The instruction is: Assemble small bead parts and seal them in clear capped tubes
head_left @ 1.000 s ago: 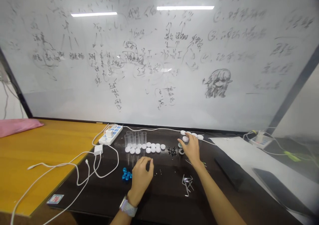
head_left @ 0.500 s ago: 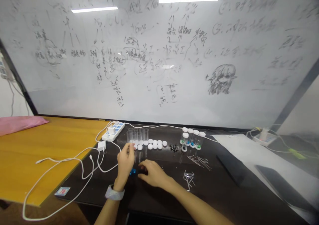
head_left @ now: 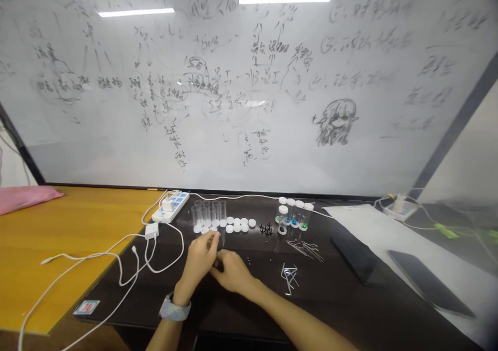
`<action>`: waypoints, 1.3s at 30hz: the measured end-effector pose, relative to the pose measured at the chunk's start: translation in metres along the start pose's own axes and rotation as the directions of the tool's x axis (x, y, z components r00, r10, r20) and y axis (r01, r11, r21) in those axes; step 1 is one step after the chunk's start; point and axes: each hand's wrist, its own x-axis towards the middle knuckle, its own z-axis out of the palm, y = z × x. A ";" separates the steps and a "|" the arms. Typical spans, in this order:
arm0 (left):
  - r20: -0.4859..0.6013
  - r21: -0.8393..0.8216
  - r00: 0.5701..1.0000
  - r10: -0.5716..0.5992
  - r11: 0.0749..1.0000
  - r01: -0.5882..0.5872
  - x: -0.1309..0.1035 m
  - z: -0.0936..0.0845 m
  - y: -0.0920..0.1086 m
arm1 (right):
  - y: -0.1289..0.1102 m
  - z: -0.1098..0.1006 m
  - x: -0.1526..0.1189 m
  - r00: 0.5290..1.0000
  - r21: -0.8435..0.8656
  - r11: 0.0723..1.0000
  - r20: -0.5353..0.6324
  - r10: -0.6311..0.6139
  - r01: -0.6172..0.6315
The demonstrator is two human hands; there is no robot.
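Observation:
My left hand, with a pale band on its wrist, is closed in a pinch over the dark table, just in front of the clear tubes. Close beside it, my right hand has its fingers curled and thumb drawn in, its tips against or very near the left hand. What either hand holds is hidden. Round white caps lie behind the hands, beside the tubes. Farther right are a small heap of black pronged pieces and several capped vials with green, blue or black pieces inside.
Thin wires and bent metal hex keys lie to the right. Beyond them are a black slab and a dark phone-like device. A power strip, a white adapter and loose cables occupy the left. A whiteboard stands behind.
My right hand has moved in to meet the left, and its fingers have closed. My left hand has come slightly nearer and away from the caps. The blue pieces between them are now hidden.

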 end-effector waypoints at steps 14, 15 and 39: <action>0.293 -0.586 0.937 -0.188 0.739 0.332 -0.013 0.057 -0.014 | 0.058 -0.061 -0.007 0.995 0.550 0.829 0.038 0.090 -0.096; 0.280 -0.594 0.939 -0.197 0.733 0.331 -0.013 0.058 -0.013 | 0.057 -0.060 -0.008 0.993 0.573 0.811 0.060 0.099 -0.116; 0.288 -0.692 0.919 -0.270 0.604 0.395 -0.014 0.052 0.007 | 0.179 -0.174 -0.029 0.920 -0.299 0.881 0.024 0.392 -0.368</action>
